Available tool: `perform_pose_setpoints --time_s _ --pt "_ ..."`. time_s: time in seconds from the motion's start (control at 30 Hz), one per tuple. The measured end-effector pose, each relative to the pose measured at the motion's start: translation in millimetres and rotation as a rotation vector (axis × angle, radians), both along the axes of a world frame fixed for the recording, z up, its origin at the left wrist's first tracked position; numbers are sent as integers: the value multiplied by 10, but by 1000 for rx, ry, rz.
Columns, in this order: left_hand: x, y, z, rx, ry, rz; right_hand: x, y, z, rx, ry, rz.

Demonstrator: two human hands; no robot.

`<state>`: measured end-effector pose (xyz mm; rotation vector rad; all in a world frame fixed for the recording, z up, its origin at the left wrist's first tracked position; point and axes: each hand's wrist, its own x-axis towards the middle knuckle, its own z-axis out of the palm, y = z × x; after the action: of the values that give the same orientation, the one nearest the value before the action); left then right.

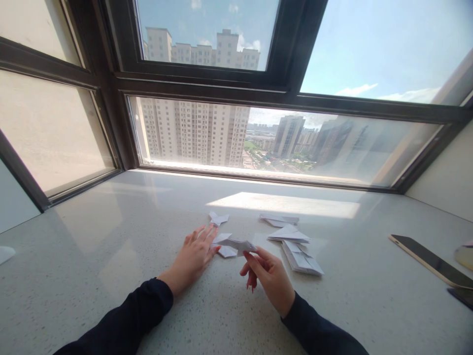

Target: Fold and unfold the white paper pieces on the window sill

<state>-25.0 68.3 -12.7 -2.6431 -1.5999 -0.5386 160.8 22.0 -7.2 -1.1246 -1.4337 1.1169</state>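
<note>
My right hand [271,276] pinches the right end of a small white folded paper [242,246] between thumb and forefinger, its other fingers loosely curled. My left hand [195,251] lies on the counter with its fingers stretched out. The left thumb is by more folded white paper [227,252] beneath the held piece; whether they are joined, I cannot tell. Just beyond the left fingertips rests another folded paper [219,219] with pointed ends. To the right of my right hand sit several larger folded papers [301,259], some overlapping.
A phone [430,259] lies on the speckled white counter [121,276] at the right. Beside it, a dark object [461,297] and a rounded item [464,256] are cut off by the frame. A white piece [5,254] shows at the left edge. Dark-framed windows [207,84] stand behind.
</note>
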Motion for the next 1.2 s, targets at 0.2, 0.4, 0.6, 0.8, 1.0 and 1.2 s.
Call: perform_pose_setpoints --time_s 0.2,0.4,0.6,0.8,1.0,1.2 --pt "-6 9 -34 -119 -56 -91 31 -22 64 105 18 3" --pt "-21 11 65 -234 -244 -119 46 -52 114 143 28 1" --pt "-38 8 148 -505 -423 -51 21 -29 92 119 8 -43" --pt "52 -52 127 -762 -836 -121 44 -14 136 175 136 -182" --pt "198 -214 76 -1061 -1156 -177 -57 -75 156 82 247 -129" --pt "214 -248 71 -1155 -1185 -332 -76 -67 44 -15 60 1"
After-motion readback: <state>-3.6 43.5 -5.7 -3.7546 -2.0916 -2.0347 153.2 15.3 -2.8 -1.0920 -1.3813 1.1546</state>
